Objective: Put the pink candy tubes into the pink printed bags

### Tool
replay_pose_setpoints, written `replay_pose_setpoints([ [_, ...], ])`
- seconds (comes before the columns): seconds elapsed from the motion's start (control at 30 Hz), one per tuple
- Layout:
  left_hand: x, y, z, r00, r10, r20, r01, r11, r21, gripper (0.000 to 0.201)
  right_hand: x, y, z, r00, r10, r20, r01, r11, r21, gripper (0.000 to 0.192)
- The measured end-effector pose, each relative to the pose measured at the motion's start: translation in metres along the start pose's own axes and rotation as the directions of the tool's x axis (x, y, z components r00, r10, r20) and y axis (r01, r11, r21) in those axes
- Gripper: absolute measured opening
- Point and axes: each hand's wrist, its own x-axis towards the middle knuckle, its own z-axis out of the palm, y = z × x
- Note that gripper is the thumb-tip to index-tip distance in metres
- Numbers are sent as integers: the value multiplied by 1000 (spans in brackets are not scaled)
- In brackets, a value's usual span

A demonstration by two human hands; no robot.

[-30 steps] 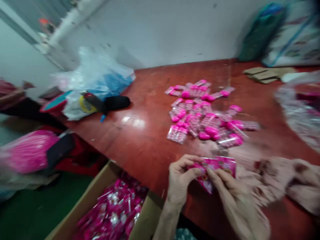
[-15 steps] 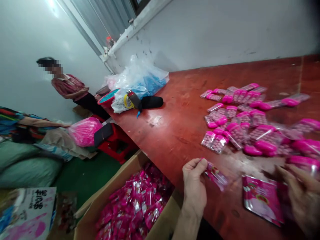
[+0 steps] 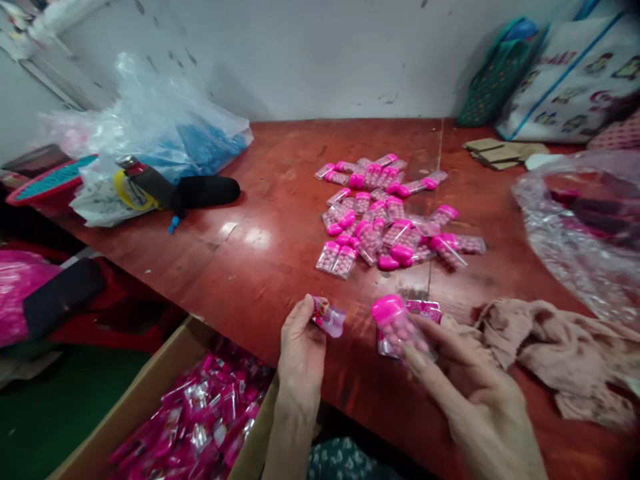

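Note:
Between thumb and fingers, my left hand [image 3: 303,357] holds a small pink printed sachet [image 3: 329,316], its clear end pointing right. My right hand [image 3: 475,393] grips a clear candy box [image 3: 397,327] with a pink cap and round pink candies inside; its cap is up and tilted left. Below and behind that box, a stack of flat pink sachets [image 3: 424,309] lies on the table, mostly covered. Farther back, many similar candy boxes [image 3: 367,237] are spread in a loose pile.
A cardboard box [image 3: 125,407] full of pink packets stands below the red table's [image 3: 270,220] edge at left. A crumpled cloth [image 3: 540,340] and clear plastic [image 3: 560,233] lie at right. Plastic bags [image 3: 165,133] and a black pouch [image 3: 207,191] sit at left; a printed bag [image 3: 565,80] stands back right.
The view has swung right, losing the other people at left. My right hand has lifted a candy box and brought it close to the sachet in my left hand.

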Motion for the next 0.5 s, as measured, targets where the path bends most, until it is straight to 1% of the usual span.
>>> replay_pose_setpoints([
  [0.03,-2,-2,0,1000,11,8,-11,1000,9,12,-4,3,3,1000,-14,3,14,1000,-8,36],
  [0.1,-4,-6,0,999,28,30,-29,999,27,7,-9,9,10,997,-79,21,80,996,-48,36],
  [0.2,-5,-11,-1,997,46,60,-49,998,50,8,-13,15,19,980,-200,16,200,971,-130,32],
  [0.27,-5,-13,0,995,62,72,-67,996,64,9,-15,16,22,966,-256,23,256,949,-182,31],
  [0.33,-6,-15,1,993,90,81,-97,992,80,9,-16,17,22,961,-269,62,276,935,-223,30],
  [0.4,-10,-17,5,988,130,85,-139,985,106,9,-16,21,20,965,-249,86,262,935,-238,30],
  [0.43,-13,-18,6,985,154,83,-163,979,122,11,-16,26,19,968,-236,87,251,940,-232,31],
  [0.5,-17,-22,9,978,191,81,-201,968,147,22,-15,42,17,968,-236,89,248,955,-164,33],
])
